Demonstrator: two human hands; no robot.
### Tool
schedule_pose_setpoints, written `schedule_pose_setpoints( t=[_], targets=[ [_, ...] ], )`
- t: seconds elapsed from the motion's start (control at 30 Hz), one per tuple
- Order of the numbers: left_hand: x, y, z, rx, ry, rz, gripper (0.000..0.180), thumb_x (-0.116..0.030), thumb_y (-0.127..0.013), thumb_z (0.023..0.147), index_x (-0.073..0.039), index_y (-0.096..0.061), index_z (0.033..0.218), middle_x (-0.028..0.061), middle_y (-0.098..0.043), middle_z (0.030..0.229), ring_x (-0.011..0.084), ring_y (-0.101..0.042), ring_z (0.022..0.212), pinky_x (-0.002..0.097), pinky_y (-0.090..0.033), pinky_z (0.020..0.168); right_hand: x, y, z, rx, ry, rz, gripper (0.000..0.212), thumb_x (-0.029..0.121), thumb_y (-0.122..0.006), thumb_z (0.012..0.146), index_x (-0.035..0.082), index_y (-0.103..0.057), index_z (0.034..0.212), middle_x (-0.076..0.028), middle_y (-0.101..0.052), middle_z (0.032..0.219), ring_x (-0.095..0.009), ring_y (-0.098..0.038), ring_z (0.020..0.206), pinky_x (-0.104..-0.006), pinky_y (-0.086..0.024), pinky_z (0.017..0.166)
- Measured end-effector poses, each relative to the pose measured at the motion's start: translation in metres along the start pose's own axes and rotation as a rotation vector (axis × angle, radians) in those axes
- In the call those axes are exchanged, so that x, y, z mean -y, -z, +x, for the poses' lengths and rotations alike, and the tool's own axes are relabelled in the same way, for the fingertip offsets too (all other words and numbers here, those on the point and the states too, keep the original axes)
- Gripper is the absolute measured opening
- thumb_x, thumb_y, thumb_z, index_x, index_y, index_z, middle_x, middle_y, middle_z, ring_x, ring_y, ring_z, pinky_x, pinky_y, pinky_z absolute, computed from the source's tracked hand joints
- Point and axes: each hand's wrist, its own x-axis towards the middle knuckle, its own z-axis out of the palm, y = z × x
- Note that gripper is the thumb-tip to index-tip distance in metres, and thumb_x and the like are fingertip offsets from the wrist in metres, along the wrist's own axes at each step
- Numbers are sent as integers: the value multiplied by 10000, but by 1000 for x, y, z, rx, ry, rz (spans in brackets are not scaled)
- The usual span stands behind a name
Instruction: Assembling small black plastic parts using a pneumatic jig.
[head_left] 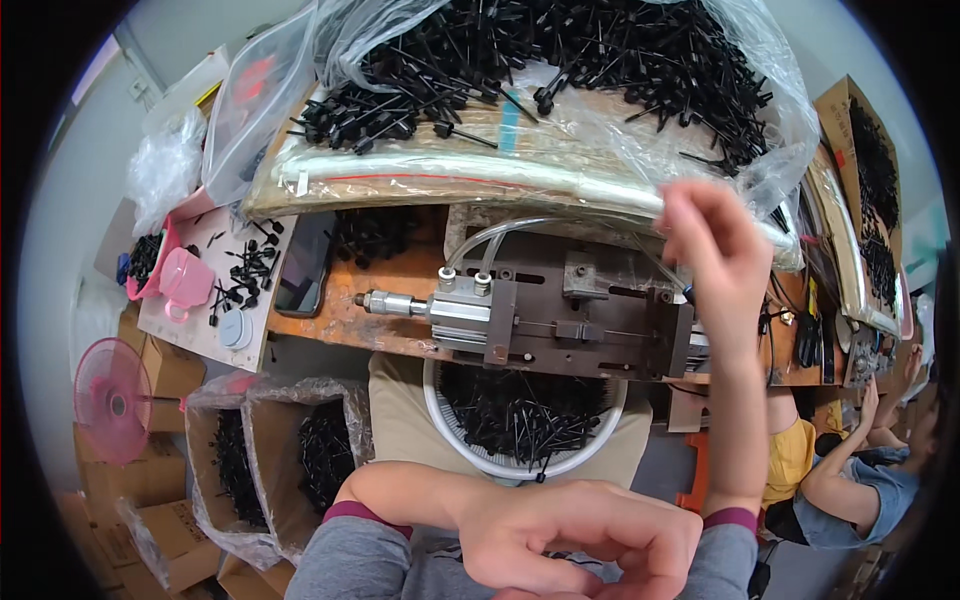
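Observation:
My left hand (590,535) is close in front of my body, its fingers curled inward; whatever they hold, if anything, is hidden. My right hand (715,235) is raised over the right end of a metal clamping fixture (590,335), blurred by motion, fingers bent. The fixture has a silver air cylinder (460,315) at its left, with clear tubes (495,232) curving from its fittings. A small dark block (578,331) sits mid-fixture with a thin rod running through. Below, a white basket (490,466) of black stemmed plastic parts (525,405) rests between my legs.
A large plastic-lined box (400,180) heaped with black parts stands behind the fixture. At left are a phone (303,275), pink cup (187,280), round white lid (234,330), pink fan (115,400) and bagged boxes (250,420). Another person (850,480) sits at far right.

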Motion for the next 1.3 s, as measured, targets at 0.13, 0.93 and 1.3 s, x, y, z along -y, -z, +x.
schedule_pose_setpoints(
  t=[0.13, 0.93, 1.3],
  targets=[
    [-21, -19, 10, -201, 130, -82, 322, -44, -445, 770, 48, -558, 1056, 144, -530, 1015, 298, -509, 968, 362, -378, 876, -33, 15, 100, -63, 340, -627, 207, 87, -689, 822, 62, -686, 1027, -35, -688, 853, -132, -629, 761, -281, -509, 683],
    [-50, 41, -34, -366, 58, 395, 105, -11, -562, 797, -17, -634, 873, 97, -640, 844, 211, -575, 735, 332, -406, 662, -117, 1, 271, 522, 286, -1253, 975, -85, -709, 511, 214, -421, 1393, -101, -495, 1330, -355, -529, 1207, -401, -502, 963],
    [-34, 36, -90, -422, 222, 859, 170, 20, -588, 793, 26, -635, 957, 101, -629, 927, 131, -554, 712, 251, -447, 643, -67, 9, 218, 747, 198, -1088, 555, 53, -760, 568, 100, -627, 1104, -109, -523, 1083, -331, -550, 1056, -402, -483, 910]
  ],
)
